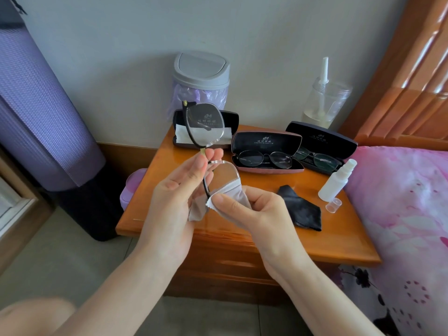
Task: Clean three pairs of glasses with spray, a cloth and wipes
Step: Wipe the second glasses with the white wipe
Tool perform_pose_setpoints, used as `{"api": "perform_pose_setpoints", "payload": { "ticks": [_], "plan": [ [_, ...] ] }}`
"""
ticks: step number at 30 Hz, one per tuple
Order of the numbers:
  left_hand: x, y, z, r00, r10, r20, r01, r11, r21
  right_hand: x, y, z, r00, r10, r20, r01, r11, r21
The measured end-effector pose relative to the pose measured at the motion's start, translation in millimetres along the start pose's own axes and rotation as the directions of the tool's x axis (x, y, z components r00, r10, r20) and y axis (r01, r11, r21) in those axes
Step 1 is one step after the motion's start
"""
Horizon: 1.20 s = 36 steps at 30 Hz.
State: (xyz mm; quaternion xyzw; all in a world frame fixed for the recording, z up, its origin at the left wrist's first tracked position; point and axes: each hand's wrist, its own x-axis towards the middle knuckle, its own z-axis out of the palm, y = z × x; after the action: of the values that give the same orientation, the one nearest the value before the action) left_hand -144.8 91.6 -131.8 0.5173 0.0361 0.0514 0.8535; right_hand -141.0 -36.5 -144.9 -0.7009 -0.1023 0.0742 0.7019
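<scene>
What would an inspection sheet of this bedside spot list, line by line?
Surface: glossy wooden nightstand, carrying the cases, cloth and bottles.
Job's things: glasses held in the air; grey cloth on their lower lens; spray bottle, its cap off beside it; black cloth; round glasses in an open pink case; dark glasses in an open black case; third case open behind, no glasses seen in it.
Clutter: lidded bin; clear jar with a white tube.
Hands: left hand pinches the glasses near the bridge; right hand pinches the grey cloth.
Cables: nothing seen.
Surroundings: bed on the right, rolled purple mat on the left, tiled floor.
</scene>
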Motion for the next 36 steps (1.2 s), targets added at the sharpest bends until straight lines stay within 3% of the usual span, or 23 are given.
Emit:
{"api": "perform_pose_setpoints", "payload": {
  "ticks": [10, 18, 29, 36],
  "plan": [
    [-1.8, -5.7, 2.1, 1.000, -0.023, 0.020, 0.023, 0.999, 0.034, -2.5, -1.1, 5.4, 0.994, -0.005, -0.111, 0.012, 0.998, 0.063],
    [-3.6, -9.3, 3.7, 0.995, -0.016, 0.099, 0.013, 0.999, 0.030, -2.7, -4.3, 4.2, 0.991, 0.009, -0.134, 0.021, 0.976, 0.218],
    [-2.6, -10.3, 2.3, 0.986, -0.011, 0.166, -0.016, 0.986, 0.164, -1.8, -11.3, -4.7, 0.991, 0.037, -0.128, -0.010, 0.978, 0.210],
    [-2.4, -10.7, 3.0, 0.992, -0.054, 0.118, 0.053, 0.999, 0.011, 0.5, -9.3, -4.3, 0.995, -0.039, -0.090, 0.047, 0.994, 0.099]
  ]
}}
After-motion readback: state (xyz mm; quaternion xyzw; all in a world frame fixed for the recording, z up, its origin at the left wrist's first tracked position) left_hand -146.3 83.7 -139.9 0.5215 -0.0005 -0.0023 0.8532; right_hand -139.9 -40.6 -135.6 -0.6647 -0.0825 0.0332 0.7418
